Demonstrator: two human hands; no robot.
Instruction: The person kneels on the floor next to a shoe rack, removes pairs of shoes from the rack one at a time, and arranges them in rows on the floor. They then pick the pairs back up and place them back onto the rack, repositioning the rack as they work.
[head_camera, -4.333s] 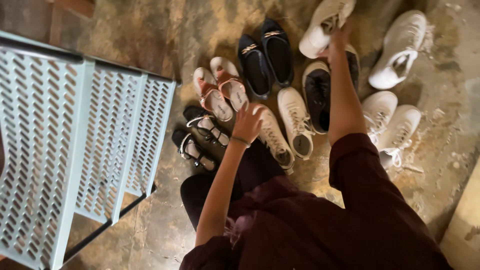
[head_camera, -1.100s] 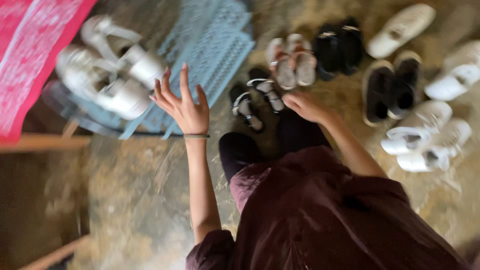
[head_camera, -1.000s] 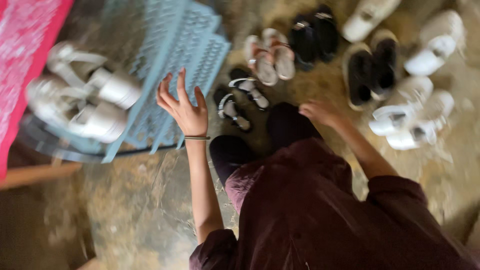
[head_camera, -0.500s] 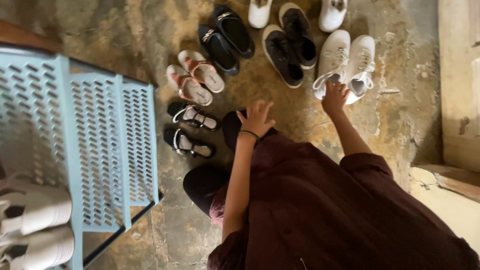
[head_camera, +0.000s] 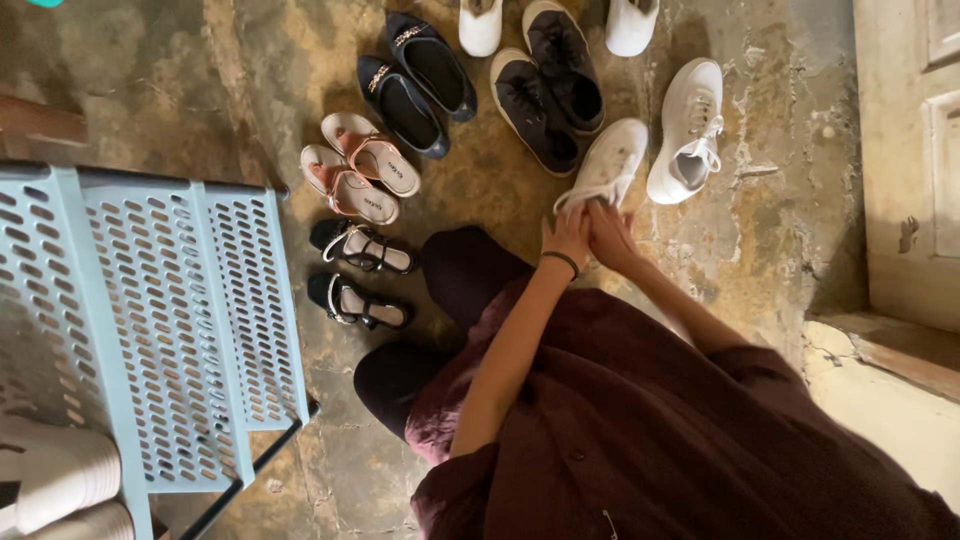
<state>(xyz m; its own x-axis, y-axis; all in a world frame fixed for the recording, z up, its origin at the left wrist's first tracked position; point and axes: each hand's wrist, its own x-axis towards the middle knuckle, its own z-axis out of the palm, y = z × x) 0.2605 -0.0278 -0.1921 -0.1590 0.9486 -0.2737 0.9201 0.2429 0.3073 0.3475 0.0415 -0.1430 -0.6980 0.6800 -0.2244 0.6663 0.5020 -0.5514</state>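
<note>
Both hands meet at the heel of a white sneaker (head_camera: 610, 160) on the stone floor. My left hand (head_camera: 566, 236), a dark band on its wrist, grips the heel from the left. My right hand (head_camera: 610, 236) holds the same heel from the right. Its partner, another white sneaker (head_camera: 688, 130), lies just to the right, apart from my hands. My knees in dark trousers sit below the hands.
A light blue perforated shoe rack (head_camera: 150, 320) stands at the left with white sneakers (head_camera: 55, 480) on a lower shelf. Black strappy sandals (head_camera: 358, 272), pink sandals (head_camera: 358, 168), navy flats (head_camera: 415, 75) and black sneakers (head_camera: 548, 90) lie ahead. A door (head_camera: 910, 150) is at the right.
My left hand swung from the rack side over to the shoes. Both hands have closed on the white sneaker's heel; half a second ago only the right touched it.
</note>
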